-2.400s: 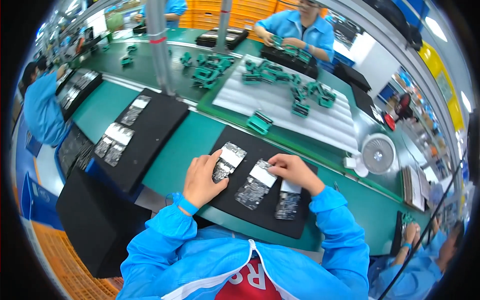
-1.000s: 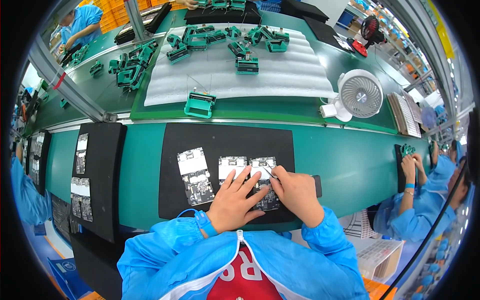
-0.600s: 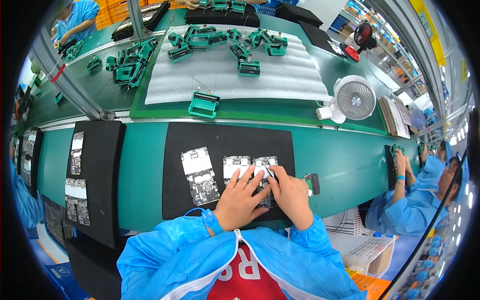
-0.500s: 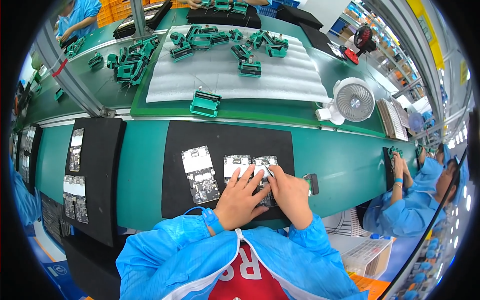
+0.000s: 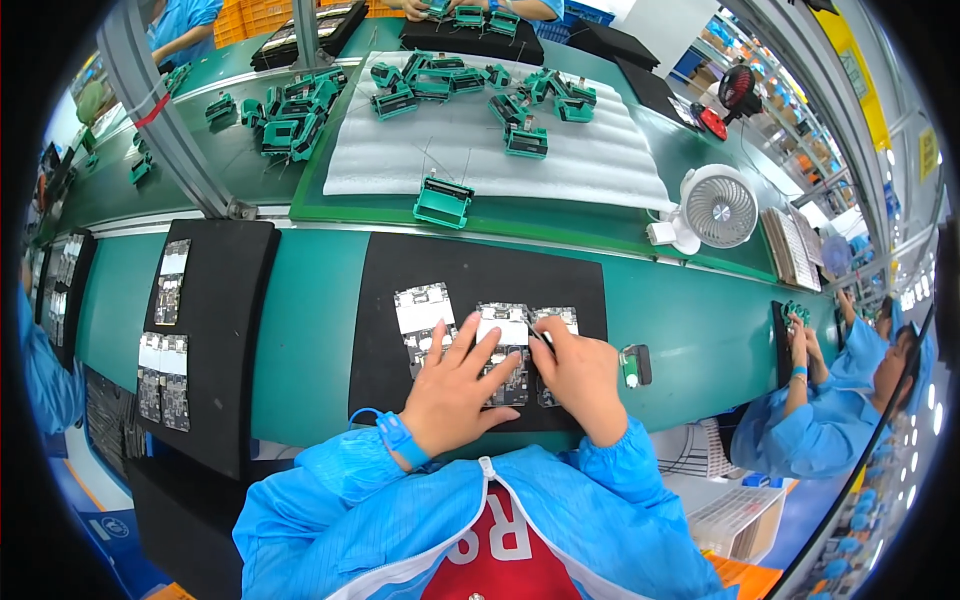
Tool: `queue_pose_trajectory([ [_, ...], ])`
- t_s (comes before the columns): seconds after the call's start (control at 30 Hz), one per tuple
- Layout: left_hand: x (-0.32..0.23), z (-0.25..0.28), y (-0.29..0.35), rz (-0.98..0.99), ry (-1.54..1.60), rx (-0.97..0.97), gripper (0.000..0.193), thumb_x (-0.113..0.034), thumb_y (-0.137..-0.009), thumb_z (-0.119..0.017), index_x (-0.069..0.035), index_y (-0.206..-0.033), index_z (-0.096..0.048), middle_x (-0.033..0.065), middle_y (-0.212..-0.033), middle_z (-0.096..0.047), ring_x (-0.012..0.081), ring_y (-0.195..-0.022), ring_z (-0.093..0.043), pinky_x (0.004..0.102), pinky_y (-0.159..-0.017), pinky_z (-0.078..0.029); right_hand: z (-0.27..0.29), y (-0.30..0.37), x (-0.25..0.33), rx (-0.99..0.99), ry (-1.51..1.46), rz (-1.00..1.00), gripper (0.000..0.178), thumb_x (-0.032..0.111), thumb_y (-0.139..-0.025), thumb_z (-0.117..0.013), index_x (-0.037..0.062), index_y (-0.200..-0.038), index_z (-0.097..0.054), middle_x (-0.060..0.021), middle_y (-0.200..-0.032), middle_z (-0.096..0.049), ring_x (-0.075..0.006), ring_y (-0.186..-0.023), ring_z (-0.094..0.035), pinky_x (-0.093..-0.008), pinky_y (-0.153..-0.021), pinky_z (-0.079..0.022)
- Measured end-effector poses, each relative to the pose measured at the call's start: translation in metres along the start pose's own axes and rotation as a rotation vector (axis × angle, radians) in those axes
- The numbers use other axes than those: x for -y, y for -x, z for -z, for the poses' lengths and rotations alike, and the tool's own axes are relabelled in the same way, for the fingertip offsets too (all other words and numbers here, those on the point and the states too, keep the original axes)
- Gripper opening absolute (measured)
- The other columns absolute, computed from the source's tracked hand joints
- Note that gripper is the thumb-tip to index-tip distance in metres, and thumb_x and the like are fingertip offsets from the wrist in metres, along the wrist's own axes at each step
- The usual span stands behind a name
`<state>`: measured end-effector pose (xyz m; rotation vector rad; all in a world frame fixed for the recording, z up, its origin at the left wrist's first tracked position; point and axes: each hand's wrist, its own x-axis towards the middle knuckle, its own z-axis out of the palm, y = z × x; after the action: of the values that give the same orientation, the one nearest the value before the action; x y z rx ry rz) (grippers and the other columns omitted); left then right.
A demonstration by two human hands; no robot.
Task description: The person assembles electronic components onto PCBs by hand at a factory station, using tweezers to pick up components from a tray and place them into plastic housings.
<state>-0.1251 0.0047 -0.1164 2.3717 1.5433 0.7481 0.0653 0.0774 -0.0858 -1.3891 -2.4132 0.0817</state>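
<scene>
Three circuit boards with white upper parts lie on a black foam mat (image 5: 384, 270) in front of me: a left board (image 5: 424, 308), a middle board (image 5: 503, 318) and a right board (image 5: 557, 316). My left hand (image 5: 452, 388) rests with fingers spread over the left and middle boards, hiding parts of both. My right hand (image 5: 582, 380) is closed in a pinch on thin tweezers (image 5: 530, 322), whose tip is at the upper right edge of the middle board. That hand covers part of the right board. Whether the tip holds anything is too small to tell.
A small green-and-black block (image 5: 635, 366) lies right of the mat. Another black mat (image 5: 215, 350) with several boards is at left. Beyond the rail, green fixtures (image 5: 443, 203) sit on and near white foam (image 5: 490, 170), beside a white fan (image 5: 717, 206). Co-workers sit at both sides.
The view has shifted, so the bench appears further right. My right hand with the tweezers has moved from the right board to the middle one. My left hand has slid left across the boards.
</scene>
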Motion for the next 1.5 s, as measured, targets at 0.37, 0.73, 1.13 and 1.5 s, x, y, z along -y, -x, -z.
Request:
queue_pose_trajectory([
  [0.37, 0.013, -0.009, 0.012, 0.042, 0.000, 0.018, 0.068, -0.049, -0.082, -0.077, -0.021, -0.141, -0.058, 0.0120, -0.153, -0.044, 0.0397, -0.149, -0.027, 0.0660, -0.118, -0.018, -0.018, -0.008, 0.026, 0.101, -0.009, -0.041, 0.019, 0.026, -0.094, -0.064, 0.0157, -0.109, -0.059, -0.0090, -0.061, -0.065, -0.0305, -0.057, -0.067, -0.0424, -0.049, -0.049],
  [0.73, 0.015, -0.009, 0.014, 0.025, -0.004, 0.019, 0.068, -0.050, -0.085, -0.073, -0.019, -0.143, -0.056, 0.0151, -0.152, -0.045, 0.0396, -0.146, -0.032, 0.0635, -0.119, -0.019, -0.015, -0.013, 0.036, 0.136, 0.166, 0.061, 0.021, 0.024, -0.093, -0.064, 0.0164, -0.112, -0.059, -0.0083, -0.061, -0.066, -0.0297, -0.058, -0.068, -0.0425, -0.049, -0.048],
  [1.13, 0.014, 0.014, 0.046, 0.050, 0.007, -0.140, 0.061, -0.031, -0.080, -0.079, -0.012, -0.135, -0.060, 0.0176, -0.147, -0.048, 0.0398, -0.139, -0.042, 0.0575, -0.113, -0.034, -0.021, -0.033, 0.058, 0.132, -0.111, 0.165, 0.016, 0.027, -0.091, -0.066, 0.0159, -0.101, -0.060, -0.0080, -0.060, -0.064, -0.0318, -0.058, -0.066, -0.0450, -0.052, -0.048],
  [1.5, 0.027, 0.008, 0.064, 0.112, -0.021, -0.180, 0.044, -0.021, -0.081, -0.076, -0.015, -0.124, -0.070, 0.0149, -0.141, -0.054, 0.0443, -0.137, -0.042, 0.0602, -0.111, -0.038, -0.035, -0.036, 0.078, 0.117, -0.023, 0.207, 0.013, 0.025, -0.091, -0.067, 0.0151, -0.097, -0.060, -0.0071, -0.058, -0.063, -0.0295, -0.055, -0.066, -0.0435, -0.051, -0.049],
])
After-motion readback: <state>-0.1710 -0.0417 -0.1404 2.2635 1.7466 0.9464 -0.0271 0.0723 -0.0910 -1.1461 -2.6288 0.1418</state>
